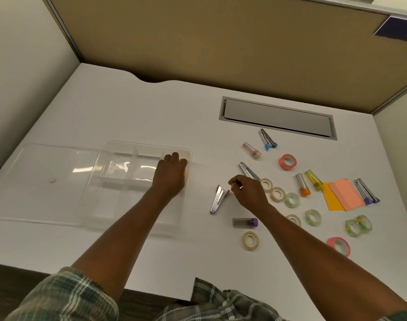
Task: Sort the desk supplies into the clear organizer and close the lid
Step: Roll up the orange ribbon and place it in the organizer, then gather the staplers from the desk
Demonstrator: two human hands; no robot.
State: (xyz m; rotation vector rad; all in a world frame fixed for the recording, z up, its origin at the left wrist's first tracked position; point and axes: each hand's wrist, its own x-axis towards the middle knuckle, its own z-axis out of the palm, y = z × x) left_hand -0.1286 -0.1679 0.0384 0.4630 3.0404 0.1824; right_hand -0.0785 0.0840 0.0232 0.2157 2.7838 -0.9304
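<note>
Left hand (pixel 170 174) curls over orange item (pixel 183 162) in far-right compartment of organizer (pixel 128 144). Right hand (pixel 249 193), pinched and seemingly empty, hovers beside red stapler (pixel 217 199). Tape rolls (pixel 278 194) crowd toward right edge of desk (pixel 151 107).

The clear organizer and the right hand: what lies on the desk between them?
In the head view, a silver stapler with a red end lies between the organizer and the right hand.

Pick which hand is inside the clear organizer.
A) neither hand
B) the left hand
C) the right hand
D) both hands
B: the left hand reaches into the clear organizer, fingers curled over an orange item, while the right hand is out over the desk to its right.
</note>
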